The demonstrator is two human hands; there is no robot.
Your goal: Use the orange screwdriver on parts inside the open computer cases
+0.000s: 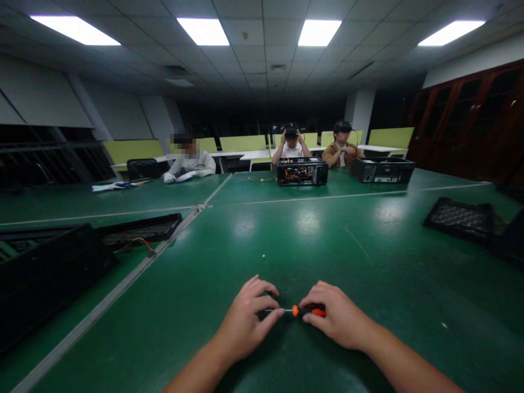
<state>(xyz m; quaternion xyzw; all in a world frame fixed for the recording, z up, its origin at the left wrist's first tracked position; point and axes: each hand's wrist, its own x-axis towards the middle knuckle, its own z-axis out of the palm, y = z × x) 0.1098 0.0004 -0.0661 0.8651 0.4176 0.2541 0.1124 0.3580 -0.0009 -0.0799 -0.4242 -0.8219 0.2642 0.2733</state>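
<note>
An orange and black screwdriver (pixel 295 311) lies level between my two hands, low in the middle of the head view. Its black handle with orange patches points right, and its thin metal shaft points left. The thumb and fingers of my right hand (pixel 341 316) close around the handle. My left hand (pixel 249 314) pinches the shaft near its tip, which the fingers partly hide. Under both hands is the green tabletop (pixel 295 245).
Black computer-case parts (pixel 49 267) stand on the left, a loose cable (pixel 141 243) beside them. A dark panel (pixel 460 221) lies at right. Across the table are an opened computer case (pixel 302 172), another case (pixel 382 170) and three seated people. A raised grey seam (pixel 135 284) crosses the table.
</note>
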